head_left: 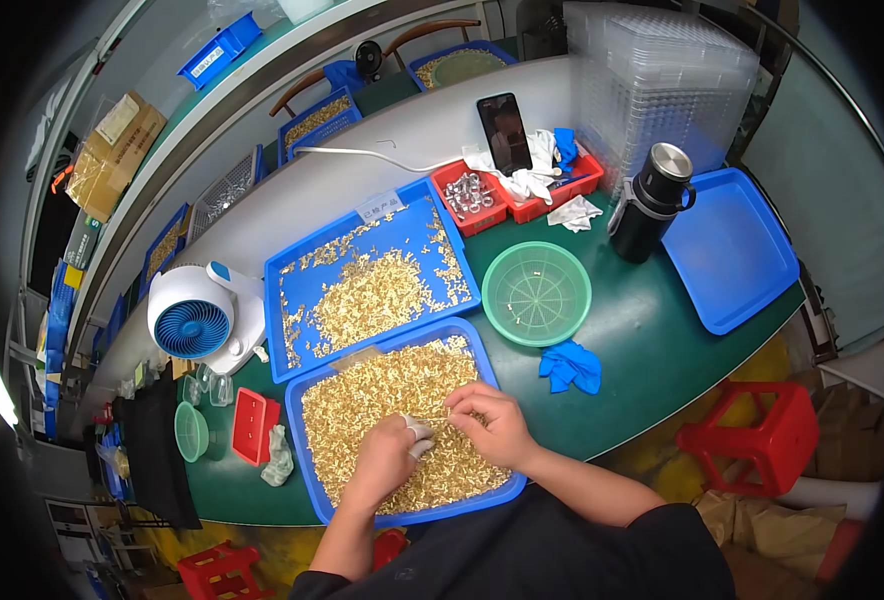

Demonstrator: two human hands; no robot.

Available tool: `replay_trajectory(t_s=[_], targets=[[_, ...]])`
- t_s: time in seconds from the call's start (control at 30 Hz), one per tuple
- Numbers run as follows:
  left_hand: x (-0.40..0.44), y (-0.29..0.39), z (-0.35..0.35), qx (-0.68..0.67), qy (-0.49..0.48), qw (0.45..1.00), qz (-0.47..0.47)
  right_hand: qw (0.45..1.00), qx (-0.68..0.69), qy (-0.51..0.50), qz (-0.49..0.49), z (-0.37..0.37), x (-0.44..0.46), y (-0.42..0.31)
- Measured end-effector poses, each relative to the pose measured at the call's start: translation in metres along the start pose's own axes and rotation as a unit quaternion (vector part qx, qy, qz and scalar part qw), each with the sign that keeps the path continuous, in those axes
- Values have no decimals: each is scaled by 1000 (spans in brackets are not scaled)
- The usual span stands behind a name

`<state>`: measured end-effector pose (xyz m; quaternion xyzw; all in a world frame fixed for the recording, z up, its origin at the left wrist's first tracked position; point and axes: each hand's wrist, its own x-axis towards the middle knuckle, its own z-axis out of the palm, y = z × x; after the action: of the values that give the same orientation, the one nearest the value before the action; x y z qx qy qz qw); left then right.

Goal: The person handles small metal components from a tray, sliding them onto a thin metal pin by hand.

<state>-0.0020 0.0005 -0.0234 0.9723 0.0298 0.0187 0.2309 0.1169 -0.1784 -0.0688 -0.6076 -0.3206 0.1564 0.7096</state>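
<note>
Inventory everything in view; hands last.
Table: 1, green, centre
Large trays: 3, blue, tabletop
Small parts: many, gold, in trays
Table baskets: 2, green, either side
Bins: 2, red, rear
Cloths: several, white, at bins
Phone: 1, black, at bins
Flask: 1, black, right
Crumpled glove: 1, blue, right
Fan: 1, white-blue, left
Small tray: 1, red, left
Stacked trays: many, clear, rear
Background trays: several, blue, behind
Stools: 2+, red, floor
Carton: 1, brown, upper left
Other clutter: uncounted
Left hand: 1, over parts
Right hand: 1, over parts
</note>
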Motion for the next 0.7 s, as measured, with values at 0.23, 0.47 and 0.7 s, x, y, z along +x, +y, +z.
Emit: replay_trajectory(t_s=[0.23, 0.47, 0.7], targets=[[1, 9, -14, -183, 25, 972, -149, 1000, 1, -1, 2, 1, 0, 0], [-2, 1, 3, -533, 124, 816, -186, 1000, -4, -4, -1, 1, -1, 3], [-1, 2, 7, -527, 125, 819, -188, 1000, 2, -3, 4, 1, -1, 2]])
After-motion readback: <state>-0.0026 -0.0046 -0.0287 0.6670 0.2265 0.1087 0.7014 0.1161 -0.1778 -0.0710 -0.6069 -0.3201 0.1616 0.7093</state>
